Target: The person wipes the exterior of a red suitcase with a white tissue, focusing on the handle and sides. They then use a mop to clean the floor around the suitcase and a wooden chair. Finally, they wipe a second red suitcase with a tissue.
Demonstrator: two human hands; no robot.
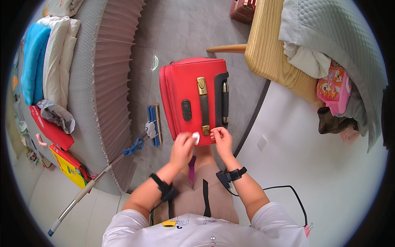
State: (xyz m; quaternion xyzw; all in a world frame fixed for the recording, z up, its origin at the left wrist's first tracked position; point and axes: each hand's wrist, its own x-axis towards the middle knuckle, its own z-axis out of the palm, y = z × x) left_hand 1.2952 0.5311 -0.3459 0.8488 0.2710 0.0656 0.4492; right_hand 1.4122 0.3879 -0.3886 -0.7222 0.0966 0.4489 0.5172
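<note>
A red soft-sided suitcase (pixel 188 71) stands upright on the floor before me. Its top carries a black side handle (pixel 204 106) with gold-coloured metal mounts, a black combination lock (pixel 186 110) and a retracted telescopic pull handle (pixel 225 102). Between the fingers of my left hand (pixel 182 151) is a small white piece (pixel 196 138), too blurred to name, held just over the near edge of the case. My right hand (pixel 222 142) is at the near right corner, thumb and fingers curled together by the lower mount. Whether anything sits between those fingertips is hidden.
A squeeze mop (pixel 150 129) leans by the bed (pixel 86 92) on the left, which bears folded bedding (pixel 55 61). At right, a wooden table or bench (pixel 268 52) juts out with one leg. Another red case (pixel 242 11) stands farther off. The white wall (pixel 277 154) borders my right.
</note>
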